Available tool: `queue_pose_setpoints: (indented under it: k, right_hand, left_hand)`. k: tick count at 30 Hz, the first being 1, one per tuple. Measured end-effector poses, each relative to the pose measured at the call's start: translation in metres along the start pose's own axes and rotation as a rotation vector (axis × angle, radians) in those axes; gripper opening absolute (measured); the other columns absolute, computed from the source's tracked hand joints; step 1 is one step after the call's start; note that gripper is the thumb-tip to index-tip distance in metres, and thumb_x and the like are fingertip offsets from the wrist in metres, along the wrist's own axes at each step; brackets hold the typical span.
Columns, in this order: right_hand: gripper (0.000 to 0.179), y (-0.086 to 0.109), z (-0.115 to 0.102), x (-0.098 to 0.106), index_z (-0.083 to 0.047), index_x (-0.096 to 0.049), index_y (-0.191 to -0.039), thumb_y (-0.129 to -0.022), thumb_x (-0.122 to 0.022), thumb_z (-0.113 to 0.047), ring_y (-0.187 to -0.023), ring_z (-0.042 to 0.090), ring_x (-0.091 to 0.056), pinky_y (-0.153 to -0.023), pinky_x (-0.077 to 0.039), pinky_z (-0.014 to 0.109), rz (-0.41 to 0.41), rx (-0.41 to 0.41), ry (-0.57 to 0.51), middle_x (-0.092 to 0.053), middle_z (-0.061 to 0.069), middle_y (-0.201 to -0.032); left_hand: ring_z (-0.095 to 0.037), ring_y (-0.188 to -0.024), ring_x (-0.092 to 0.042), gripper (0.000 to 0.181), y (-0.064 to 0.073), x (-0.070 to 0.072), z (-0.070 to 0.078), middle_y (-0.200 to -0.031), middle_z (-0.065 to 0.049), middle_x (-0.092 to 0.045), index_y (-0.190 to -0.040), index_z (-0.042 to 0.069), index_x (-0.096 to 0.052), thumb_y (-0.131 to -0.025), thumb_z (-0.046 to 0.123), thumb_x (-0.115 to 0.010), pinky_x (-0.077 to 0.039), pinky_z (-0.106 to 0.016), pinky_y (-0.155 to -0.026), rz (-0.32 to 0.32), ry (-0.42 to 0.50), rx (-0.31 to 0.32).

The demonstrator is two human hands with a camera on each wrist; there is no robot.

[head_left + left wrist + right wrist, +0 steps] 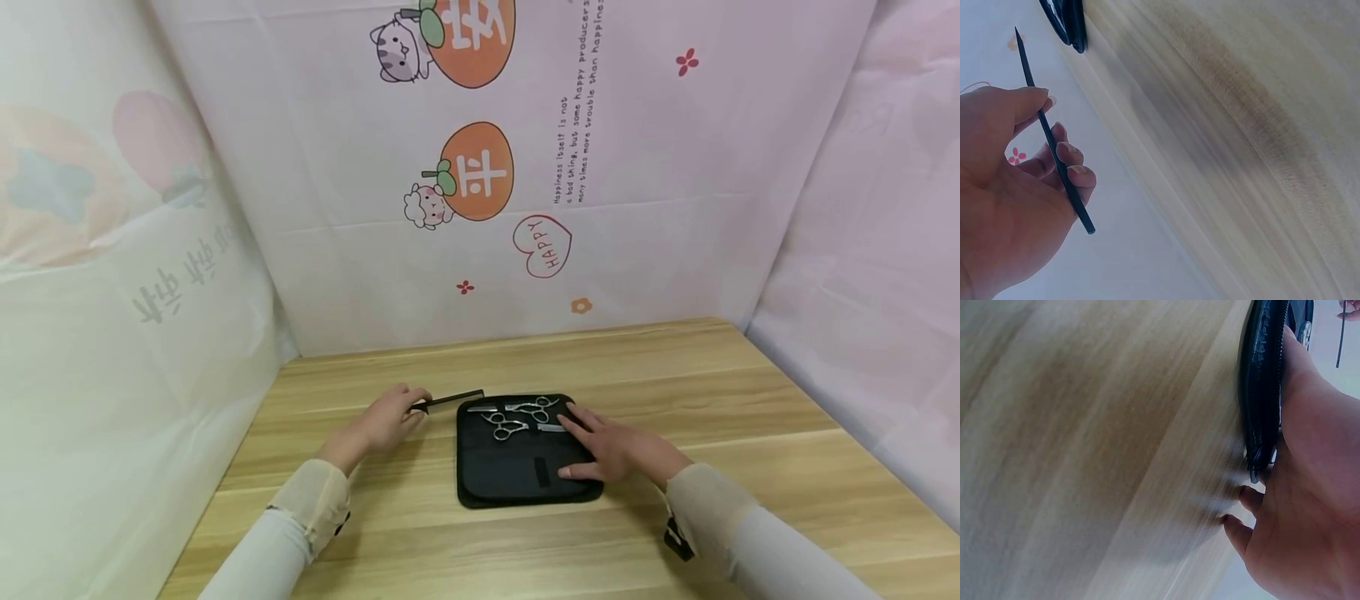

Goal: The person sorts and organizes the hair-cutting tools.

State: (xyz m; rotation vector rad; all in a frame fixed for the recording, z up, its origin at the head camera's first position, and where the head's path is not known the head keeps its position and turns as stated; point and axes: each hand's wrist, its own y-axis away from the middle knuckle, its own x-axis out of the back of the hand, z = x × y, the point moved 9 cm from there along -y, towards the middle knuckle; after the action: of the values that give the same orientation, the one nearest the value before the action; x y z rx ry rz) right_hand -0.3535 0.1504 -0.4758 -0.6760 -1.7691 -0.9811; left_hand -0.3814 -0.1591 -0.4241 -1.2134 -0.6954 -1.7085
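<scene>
My left hand [390, 419] holds a thin black comb [453, 398], gripped between thumb and fingers, left of the case. In the left wrist view the comb [1054, 147] appears edge-on, tapering to a point at its upper end. A black zippered case [502, 471] lies flat on the table. Two pairs of silver scissors [506, 431] lie on its upper half, pointing opposite ways. My right hand [618, 450] rests on the case's right side, thumb over the top and fingers spread at the far corner. In the right wrist view, two fingertips [1238, 528] extend past the case's edge.
The wood-grain table [405, 533] stands between cloth hangings. A printed cloth [360, 275] with cartoon fruit and lettering hangs behind the table's far edge. More pale cloth hangs on the left and right sides. A black strap piece [677, 540] hangs below the right wrist.
</scene>
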Motion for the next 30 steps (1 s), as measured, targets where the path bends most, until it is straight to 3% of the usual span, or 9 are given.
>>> queue_pose_setpoints:
  k: [8,16,30]
  right_hand:
    - [0.095,0.001,0.000,0.000,-0.011,-0.021,-0.164,-0.096,-0.054,-0.069,-0.152,0.047,-0.021,-0.113,-0.033,0.063,0.003,-0.002,-0.009,-0.007,0.018,-0.170]
    - [0.095,0.002,0.001,0.001,-0.012,-0.021,-0.164,-0.096,-0.054,-0.069,-0.152,0.046,-0.021,-0.113,-0.033,0.062,0.002,-0.002,-0.018,-0.007,0.018,-0.170]
    - [0.095,0.001,0.000,0.000,-0.012,-0.021,-0.164,-0.096,-0.053,-0.070,-0.151,0.046,-0.021,-0.112,-0.034,0.062,0.006,-0.001,-0.007,-0.007,0.017,-0.171]
  left_hand:
    - [-0.025,-0.098,-0.061,0.030,0.005,0.001,0.008,-0.106,-0.009,-0.058,-0.133,0.007,-0.063,-0.103,0.010,-0.061,-0.052,-0.048,-0.088,0.006,0.002,-0.030]
    - [-0.025,-0.105,-0.061,0.032,0.009,0.000,0.012,-0.112,-0.007,-0.060,-0.136,0.010,-0.062,-0.104,0.014,-0.061,-0.052,-0.047,-0.091,-0.020,0.010,-0.011]
    - [-0.017,-0.086,-0.055,0.033,0.014,-0.004,0.027,-0.105,-0.006,-0.059,-0.136,0.007,-0.062,-0.103,0.012,-0.062,-0.050,-0.042,-0.078,-0.016,-0.012,-0.081]
